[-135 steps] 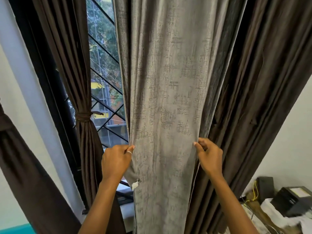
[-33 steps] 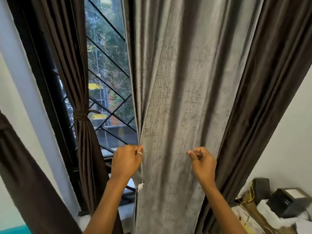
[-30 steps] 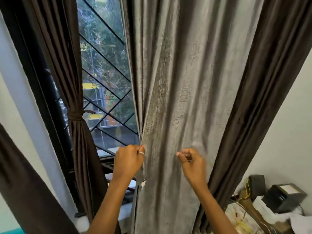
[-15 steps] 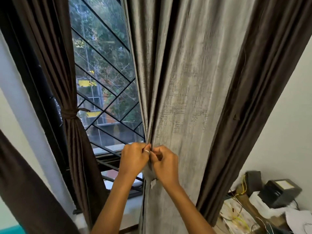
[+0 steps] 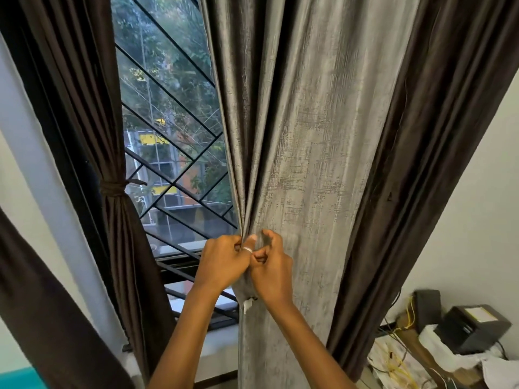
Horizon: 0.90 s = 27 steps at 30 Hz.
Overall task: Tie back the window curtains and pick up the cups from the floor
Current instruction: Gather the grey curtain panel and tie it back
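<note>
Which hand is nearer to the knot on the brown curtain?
Left. The left hand, gripping the grey curtain, lies right of the knot and lower; the right hand grips farther right.

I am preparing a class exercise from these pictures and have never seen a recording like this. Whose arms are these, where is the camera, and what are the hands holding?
There is no machine here. A person wears one wide-angle camera on the head, so every picture looks forward and down over their own arms. The left hand and the right hand meet side by side, and both grip the grey curtain, bunching its folds in front of the window grille. To the left, a brown curtain is bound by a tie band. A darker curtain hangs right of the grey one. At the lower right stands a black box among wires. No cups show in this view.
</note>
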{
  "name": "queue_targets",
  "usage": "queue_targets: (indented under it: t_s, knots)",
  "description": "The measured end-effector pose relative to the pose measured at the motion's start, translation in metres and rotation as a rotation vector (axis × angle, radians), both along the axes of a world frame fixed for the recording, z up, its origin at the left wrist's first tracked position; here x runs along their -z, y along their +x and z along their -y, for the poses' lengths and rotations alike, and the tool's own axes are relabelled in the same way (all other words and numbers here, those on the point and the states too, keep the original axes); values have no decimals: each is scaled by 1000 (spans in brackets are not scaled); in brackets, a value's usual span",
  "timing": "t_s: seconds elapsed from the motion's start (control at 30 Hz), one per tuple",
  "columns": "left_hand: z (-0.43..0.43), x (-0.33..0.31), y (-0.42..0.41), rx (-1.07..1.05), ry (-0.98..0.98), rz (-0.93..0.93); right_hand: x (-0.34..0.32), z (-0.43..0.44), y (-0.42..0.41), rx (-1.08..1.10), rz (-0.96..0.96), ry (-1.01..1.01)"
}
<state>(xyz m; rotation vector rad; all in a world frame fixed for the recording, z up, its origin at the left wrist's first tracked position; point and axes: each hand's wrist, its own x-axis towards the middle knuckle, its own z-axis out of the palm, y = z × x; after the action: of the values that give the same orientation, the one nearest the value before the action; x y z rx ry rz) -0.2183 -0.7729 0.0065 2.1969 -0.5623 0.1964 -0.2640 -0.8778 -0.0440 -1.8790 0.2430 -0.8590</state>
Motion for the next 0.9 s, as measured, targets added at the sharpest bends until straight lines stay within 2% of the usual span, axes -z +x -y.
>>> queue_targets:
  t_s: [0.27,0.43,0.53,0.63,0.7,0.77,0.83,0.9]
  knots:
    - [21,-7,-17,-231,157,56,4,-1,-1,-16,82,-9]
    - [26,-8,-27,-279,159,73,5,4,-8,-45,77,-23]
    - [25,-7,-30,-301,160,81,6,11,-14,-127,59,-37]
    - [17,-6,-27,-292,155,82,3,29,-19,-241,4,74]
    - [12,-6,-25,-279,155,81,4,54,-18,-139,11,140]
    - [9,-5,-24,-266,160,92,4,91,-14,105,50,101]
    - [7,-4,-23,-252,162,107,1,130,-11,278,2,85]
    - [6,-1,-20,-244,171,104,-8,159,-11,268,-114,167]
